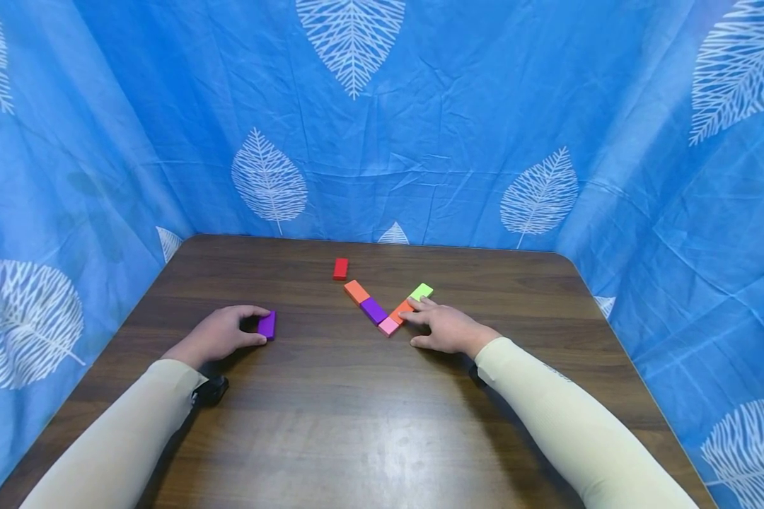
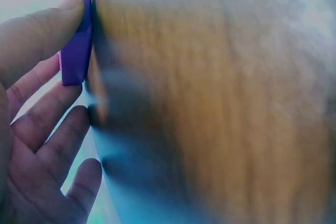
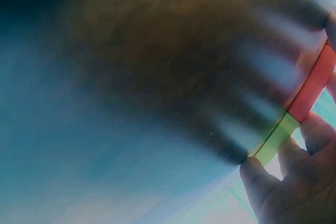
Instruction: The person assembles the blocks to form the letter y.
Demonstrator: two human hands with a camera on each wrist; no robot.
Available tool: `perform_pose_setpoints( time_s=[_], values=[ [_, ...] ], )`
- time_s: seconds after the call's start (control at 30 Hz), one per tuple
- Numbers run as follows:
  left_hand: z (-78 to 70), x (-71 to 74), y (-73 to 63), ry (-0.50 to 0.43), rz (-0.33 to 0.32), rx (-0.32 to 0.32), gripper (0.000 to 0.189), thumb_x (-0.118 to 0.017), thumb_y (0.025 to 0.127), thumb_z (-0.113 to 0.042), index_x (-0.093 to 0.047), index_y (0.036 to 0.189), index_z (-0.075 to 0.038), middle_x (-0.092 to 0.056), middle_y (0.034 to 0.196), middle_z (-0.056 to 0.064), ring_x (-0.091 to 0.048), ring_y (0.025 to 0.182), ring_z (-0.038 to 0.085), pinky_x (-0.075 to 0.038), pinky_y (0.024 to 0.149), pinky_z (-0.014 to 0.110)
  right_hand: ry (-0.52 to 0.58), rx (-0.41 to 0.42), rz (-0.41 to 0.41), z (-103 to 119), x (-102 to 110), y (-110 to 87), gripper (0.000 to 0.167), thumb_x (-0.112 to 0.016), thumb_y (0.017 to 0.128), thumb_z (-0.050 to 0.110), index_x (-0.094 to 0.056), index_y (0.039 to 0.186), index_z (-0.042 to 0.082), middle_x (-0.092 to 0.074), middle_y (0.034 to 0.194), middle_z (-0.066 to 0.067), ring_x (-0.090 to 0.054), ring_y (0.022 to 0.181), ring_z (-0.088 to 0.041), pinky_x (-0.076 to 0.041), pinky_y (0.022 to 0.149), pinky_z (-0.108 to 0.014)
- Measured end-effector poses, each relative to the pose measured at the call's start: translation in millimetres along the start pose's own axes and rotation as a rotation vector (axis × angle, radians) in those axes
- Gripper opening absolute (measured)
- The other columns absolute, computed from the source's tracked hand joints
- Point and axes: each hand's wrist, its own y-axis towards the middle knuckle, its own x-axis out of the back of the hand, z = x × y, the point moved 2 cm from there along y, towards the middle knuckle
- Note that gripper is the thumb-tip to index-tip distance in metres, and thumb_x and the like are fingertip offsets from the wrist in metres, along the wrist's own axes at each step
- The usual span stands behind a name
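At the left of the table, my left hand (image 1: pixel 219 336) pinches a purple block (image 1: pixel 267 325) between thumb and fingers. In the left wrist view the thumb lies on the near face of this purple block (image 2: pixel 77 51), and the other fingers spread below it. My right hand (image 1: pixel 448 329) rests its fingertips on a row of blocks: an orange block (image 1: pixel 402 312) and a lime green block (image 1: pixel 421 291). The right wrist view shows fingers along the side of the green block (image 3: pixel 275 140). A pink block (image 1: pixel 388 326) sits at the row's near end.
From the pink block a second row runs up and left: a purple block (image 1: pixel 373 310), then an orange block (image 1: pixel 356 292), making a V shape. A red block (image 1: pixel 340 268) lies apart behind it. Blue leaf-patterned curtain (image 1: pixel 407 141) surrounds the wooden table (image 1: pixel 331 424).
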Motion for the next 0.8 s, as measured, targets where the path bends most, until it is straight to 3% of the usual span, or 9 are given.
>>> perform_pose_setpoints(
  time_s=[0.27,0.8],
  values=[
    [-3.7,0.4,-0.3,-0.002,-0.028,-0.013,0.058,-0.077,0.097,-0.036,-0.060,0.148,-0.014,-0.053,0.154,0.025,-0.046,0.142,0.052,-0.038,0.114,0.071,0.005,-0.001,0.002,0,1,-0.3,0.066,-0.071,0.101,0.041,-0.044,0.161,0.030,-0.024,0.176,-0.002,-0.021,0.164,-0.031,-0.033,0.126,-0.052],
    [-23.4,-4.4,3.3,-0.012,-0.002,-0.055,0.057,-0.077,0.097,-0.038,-0.060,0.148,-0.019,-0.055,0.154,0.021,-0.047,0.144,0.049,-0.039,0.114,0.070,0.009,-0.001,0.004,-2,1,1.5,0.066,-0.070,0.101,0.042,-0.044,0.161,0.031,-0.024,0.176,-0.002,-0.020,0.164,-0.031,-0.032,0.127,-0.053]
  ],
)
